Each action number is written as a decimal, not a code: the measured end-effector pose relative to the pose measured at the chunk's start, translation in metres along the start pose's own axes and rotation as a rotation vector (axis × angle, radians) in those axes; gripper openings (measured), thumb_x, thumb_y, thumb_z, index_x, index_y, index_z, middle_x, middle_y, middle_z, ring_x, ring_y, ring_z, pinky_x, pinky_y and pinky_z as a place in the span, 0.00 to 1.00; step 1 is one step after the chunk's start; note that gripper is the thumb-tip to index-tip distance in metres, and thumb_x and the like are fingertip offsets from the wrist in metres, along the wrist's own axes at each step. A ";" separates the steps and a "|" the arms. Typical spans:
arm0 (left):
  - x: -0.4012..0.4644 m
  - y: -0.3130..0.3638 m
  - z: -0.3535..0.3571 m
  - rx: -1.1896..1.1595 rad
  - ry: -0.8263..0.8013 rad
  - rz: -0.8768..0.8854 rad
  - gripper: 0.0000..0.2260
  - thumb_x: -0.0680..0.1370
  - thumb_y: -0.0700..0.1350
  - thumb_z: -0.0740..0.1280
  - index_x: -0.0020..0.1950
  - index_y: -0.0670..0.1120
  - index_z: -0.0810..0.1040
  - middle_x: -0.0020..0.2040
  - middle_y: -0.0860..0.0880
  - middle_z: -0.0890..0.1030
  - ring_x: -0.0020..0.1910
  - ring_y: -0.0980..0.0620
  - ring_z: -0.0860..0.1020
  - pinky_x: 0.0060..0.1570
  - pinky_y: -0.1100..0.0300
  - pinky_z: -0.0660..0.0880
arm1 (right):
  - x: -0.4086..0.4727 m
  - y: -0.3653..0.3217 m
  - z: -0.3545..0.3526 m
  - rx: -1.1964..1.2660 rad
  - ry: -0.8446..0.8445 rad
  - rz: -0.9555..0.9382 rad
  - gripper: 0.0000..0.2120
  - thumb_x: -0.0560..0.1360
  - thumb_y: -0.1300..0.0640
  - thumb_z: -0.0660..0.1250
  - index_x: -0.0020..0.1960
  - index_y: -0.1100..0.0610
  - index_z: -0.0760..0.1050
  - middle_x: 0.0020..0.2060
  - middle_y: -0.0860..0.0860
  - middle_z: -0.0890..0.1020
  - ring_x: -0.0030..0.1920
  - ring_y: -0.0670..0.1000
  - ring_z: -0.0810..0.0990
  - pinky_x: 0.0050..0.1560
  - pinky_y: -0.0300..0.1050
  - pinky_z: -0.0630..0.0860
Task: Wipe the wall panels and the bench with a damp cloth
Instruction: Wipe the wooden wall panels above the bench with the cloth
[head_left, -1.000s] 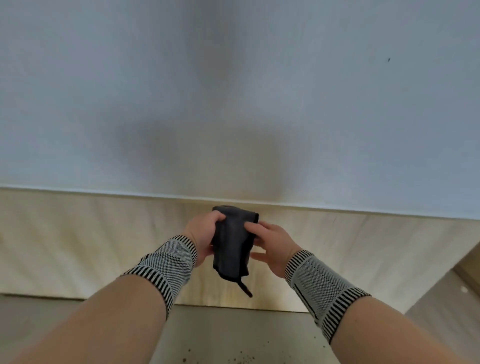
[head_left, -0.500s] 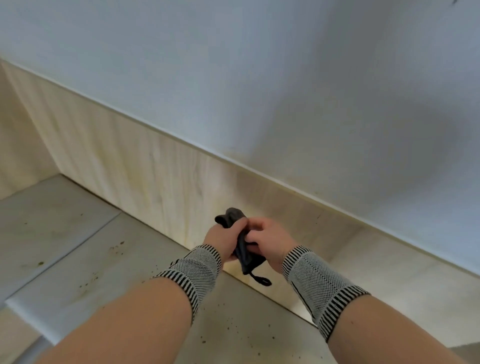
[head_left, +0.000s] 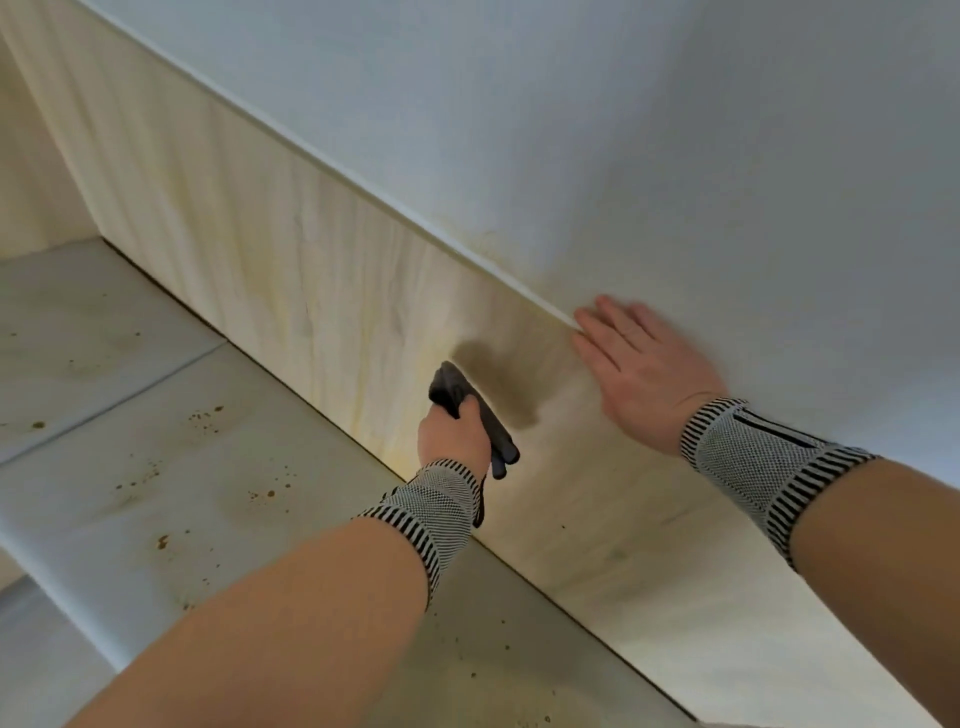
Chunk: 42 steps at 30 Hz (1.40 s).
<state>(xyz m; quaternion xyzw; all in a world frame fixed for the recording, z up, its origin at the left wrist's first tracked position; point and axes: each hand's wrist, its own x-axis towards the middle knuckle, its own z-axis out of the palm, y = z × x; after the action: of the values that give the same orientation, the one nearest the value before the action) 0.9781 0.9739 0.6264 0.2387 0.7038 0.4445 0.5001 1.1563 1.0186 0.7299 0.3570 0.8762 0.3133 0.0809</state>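
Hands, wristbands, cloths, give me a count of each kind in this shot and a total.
Hands: 2, the left hand gripping the dark cloth, the right hand open with straight fingers
Striped wristbands: 2, one on the left wrist, one on the right wrist
Dark cloth: 1
Total: 5
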 end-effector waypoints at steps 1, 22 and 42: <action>0.003 0.003 0.002 0.022 0.021 0.041 0.14 0.83 0.49 0.59 0.61 0.41 0.74 0.51 0.42 0.79 0.37 0.50 0.76 0.33 0.59 0.73 | 0.002 0.001 0.004 -0.034 0.003 -0.017 0.26 0.72 0.59 0.58 0.69 0.67 0.70 0.68 0.64 0.72 0.70 0.66 0.69 0.73 0.59 0.54; 0.006 0.022 0.063 0.020 0.228 0.324 0.22 0.80 0.44 0.65 0.73 0.47 0.64 0.65 0.46 0.72 0.52 0.46 0.76 0.52 0.54 0.75 | 0.002 0.003 0.028 -0.147 0.101 -0.078 0.31 0.73 0.54 0.57 0.73 0.66 0.63 0.72 0.63 0.67 0.74 0.65 0.62 0.75 0.61 0.45; 0.006 0.015 0.067 0.334 0.278 0.638 0.32 0.82 0.42 0.60 0.81 0.54 0.49 0.73 0.46 0.56 0.66 0.45 0.69 0.63 0.54 0.73 | 0.001 0.002 0.018 -0.071 0.026 -0.080 0.43 0.63 0.48 0.66 0.73 0.68 0.63 0.72 0.64 0.66 0.75 0.65 0.60 0.76 0.61 0.44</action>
<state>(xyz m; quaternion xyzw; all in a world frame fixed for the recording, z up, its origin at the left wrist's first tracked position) 1.0360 1.0120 0.6297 0.4612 0.7179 0.4852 0.1910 1.1637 1.0291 0.7171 0.3145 0.8791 0.3453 0.0946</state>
